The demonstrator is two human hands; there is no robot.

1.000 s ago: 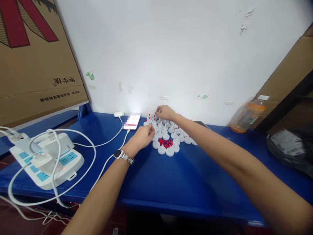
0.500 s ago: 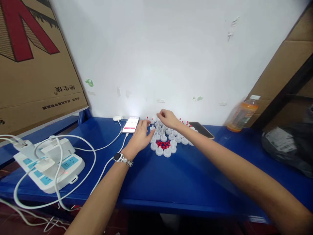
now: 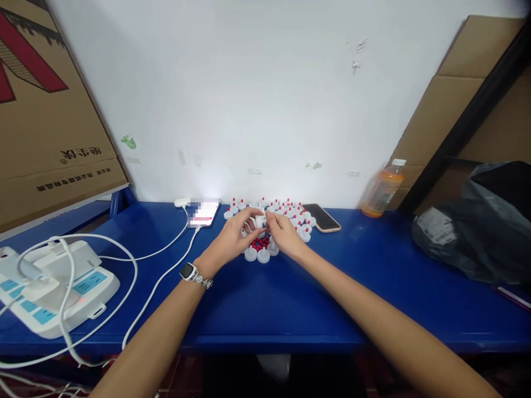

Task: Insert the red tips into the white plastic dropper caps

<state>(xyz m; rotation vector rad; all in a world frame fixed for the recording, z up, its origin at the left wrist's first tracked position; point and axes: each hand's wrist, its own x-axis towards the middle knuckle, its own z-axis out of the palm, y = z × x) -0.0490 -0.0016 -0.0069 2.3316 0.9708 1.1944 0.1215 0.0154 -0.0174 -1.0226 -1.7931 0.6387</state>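
Bench, blue top (image 3: 290, 309), standing against a white wall. Left hand (image 3: 232, 237), wristwatch (image 3: 188, 271) on the wrist: fingers pinched round a small white cap (image 3: 259, 221), lifted just above the bench toward the middle of its rear edge. Right hand (image 3: 284, 232): fingertips drawn together and touching that same cap from the other side; whether they carry one of the small red pieces cannot be told, the parts being too small. Below and between the hands: a loose heap of red plugs (image 3: 259, 243), ringed by bare white caps (image 3: 257, 255) on the near side. Behind the hands, nearer the rear edge: a cluster of white caps with red tips (image 3: 286, 210), standing upright. Step in hand, as judged: fitting a red piece into the held cap. Next move, as judged, calls for a straight seating press with the cap kept steady, then a free spot among the standing ones. Also on the bench: lit phone (image 3: 203, 213) on a white cable left of the cluster; dark phone (image 3: 321, 217) just right of it; orange drink bottle (image 3: 379, 189) at the rear right; grey bag (image 3: 477, 232) toward the right edge; power strip (image 3: 53, 287) with plugs and cables at the left edge. Cardboard boxes (image 3: 50, 121) lean at the left.
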